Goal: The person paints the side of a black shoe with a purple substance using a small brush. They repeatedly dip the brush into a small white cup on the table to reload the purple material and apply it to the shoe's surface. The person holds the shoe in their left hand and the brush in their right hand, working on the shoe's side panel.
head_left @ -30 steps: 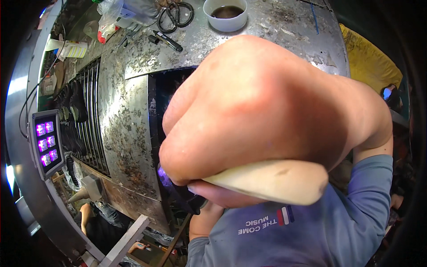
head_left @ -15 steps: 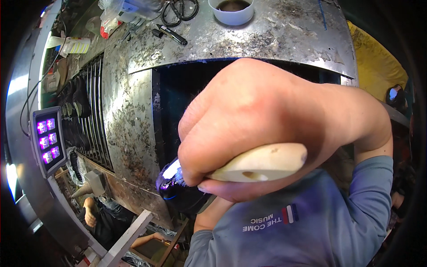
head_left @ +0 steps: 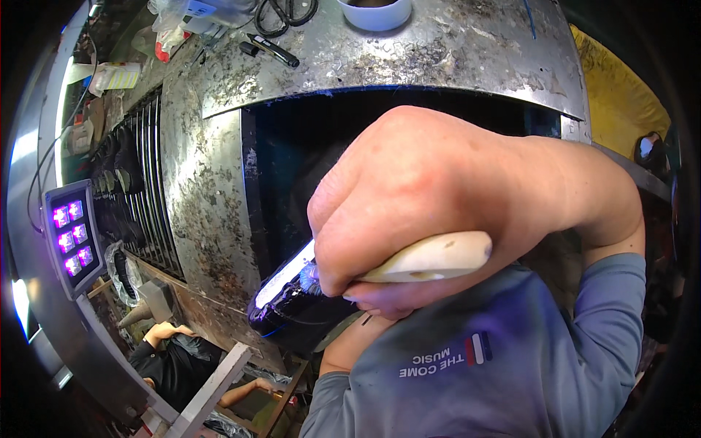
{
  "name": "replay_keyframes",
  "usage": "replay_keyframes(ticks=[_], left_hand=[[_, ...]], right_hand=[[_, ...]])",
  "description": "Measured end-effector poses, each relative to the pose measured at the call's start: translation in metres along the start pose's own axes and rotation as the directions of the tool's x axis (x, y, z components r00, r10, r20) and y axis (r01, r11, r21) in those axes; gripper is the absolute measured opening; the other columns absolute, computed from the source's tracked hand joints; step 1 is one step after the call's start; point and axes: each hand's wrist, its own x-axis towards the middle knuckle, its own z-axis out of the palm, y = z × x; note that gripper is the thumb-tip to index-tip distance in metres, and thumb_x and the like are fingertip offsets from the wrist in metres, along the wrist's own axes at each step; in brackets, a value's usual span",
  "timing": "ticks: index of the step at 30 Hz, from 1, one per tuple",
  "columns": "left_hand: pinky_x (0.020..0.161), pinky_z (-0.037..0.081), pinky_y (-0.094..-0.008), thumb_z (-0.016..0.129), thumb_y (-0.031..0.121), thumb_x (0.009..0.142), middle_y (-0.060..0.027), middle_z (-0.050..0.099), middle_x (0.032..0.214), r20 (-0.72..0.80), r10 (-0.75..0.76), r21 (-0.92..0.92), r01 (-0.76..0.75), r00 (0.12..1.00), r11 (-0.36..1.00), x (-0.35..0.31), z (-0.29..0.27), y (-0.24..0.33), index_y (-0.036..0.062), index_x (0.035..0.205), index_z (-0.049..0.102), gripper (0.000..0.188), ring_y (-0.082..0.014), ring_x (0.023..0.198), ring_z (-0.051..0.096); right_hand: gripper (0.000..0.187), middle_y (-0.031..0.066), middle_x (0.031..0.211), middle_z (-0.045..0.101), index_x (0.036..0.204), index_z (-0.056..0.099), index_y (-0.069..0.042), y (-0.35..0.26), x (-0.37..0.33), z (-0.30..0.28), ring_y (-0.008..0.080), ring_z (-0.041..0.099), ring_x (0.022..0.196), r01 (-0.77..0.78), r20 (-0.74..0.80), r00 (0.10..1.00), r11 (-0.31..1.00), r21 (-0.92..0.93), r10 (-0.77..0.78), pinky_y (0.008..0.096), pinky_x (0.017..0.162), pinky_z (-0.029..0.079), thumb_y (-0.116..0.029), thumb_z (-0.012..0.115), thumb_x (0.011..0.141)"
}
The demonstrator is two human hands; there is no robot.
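Observation:
My right hand (head_left: 409, 204) is closed around the pale wooden handle (head_left: 438, 259) of a brush. Below its fingers the bluish bristles (head_left: 310, 279) touch the edge of a black shoe (head_left: 292, 314). A bright whitish strip runs along the shoe's upturned edge, and purple light glints on its toe. My left forearm (head_left: 354, 343) reaches up behind the shoe from a grey sleeve. The left hand itself is hidden by the shoe and my right hand, so its fingers do not show.
A worn metal bench (head_left: 453, 69) with a dark opening lies beyond my hands. On it are a white bowl (head_left: 376, 16), black scissors (head_left: 281, 18) and a marker (head_left: 274, 50). Left are a purple-lit lamp (head_left: 73, 237), a rack with dark shoes (head_left: 128, 164) and another person's arm (head_left: 244, 392).
My right hand has shifted slightly right and down with the brush. More of the shoe's whitish strip and the bristles now show. The bench and lamp have slid a little left in view.

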Motion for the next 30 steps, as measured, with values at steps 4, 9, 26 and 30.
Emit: replay_keyframes(ticks=[4,9,26,30], left_hand=[[0.065,0.060,-0.0304,0.050,0.025,0.105,-0.0127,0.075,0.102,0.014,-0.012,-0.026,0.012,1.000,1.000,0.003,-0.002,0.001,-0.0025,0.127,0.057,0.035,-0.0255,0.081,0.075],[0.065,0.060,-0.0303,0.049,0.025,0.106,-0.0128,0.075,0.100,0.014,-0.009,-0.046,0.009,1.000,0.999,0.009,-0.002,0.001,-0.0026,0.127,0.056,0.035,-0.0256,0.080,0.075],[0.057,0.060,-0.0300,0.047,0.008,0.105,-0.0173,0.076,0.095,-0.052,-0.056,-0.095,0.051,0.997,0.994,0.004,0.001,-0.001,-0.0052,0.133,0.047,0.031,-0.0275,0.072,0.076],[0.055,0.060,-0.0296,0.047,0.011,0.105,-0.0174,0.076,0.094,-0.112,-0.011,-0.018,0.009,0.994,1.000,-0.003,0.011,0.001,-0.0053,0.132,0.047,0.031,-0.0273,0.069,0.075]], right_hand=[[0.009,0.0080,0.069,0.061,0.082,0.065,-0.005,0.013,-0.003,0.005,0.0304,0.063,0.065,0.125,-0.103,0.987,0.992,-0.025,-0.127,0.0397,0.058,0.049,-0.012,0.070,0.082],[0.011,0.0148,0.073,0.066,0.078,0.068,-0.001,0.011,-0.002,-0.003,0.0337,0.065,0.069,0.064,-0.088,0.994,0.998,-0.018,-0.065,0.0418,0.063,0.051,-0.011,0.068,0.071],[0.013,0.0117,0.075,0.070,0.084,0.073,-0.002,0.007,-0.024,-0.031,0.0273,0.069,0.070,-0.099,-0.124,0.989,0.984,-0.145,0.081,0.0363,0.066,0.054,-0.011,0.075,0.075],[0.012,0.0112,0.080,0.073,0.088,0.074,-0.002,0.002,-0.035,-0.040,0.0261,0.071,0.074,-0.163,-0.143,0.980,0.972,-0.172,0.139,0.0343,0.068,0.056,-0.011,0.077,0.080]])
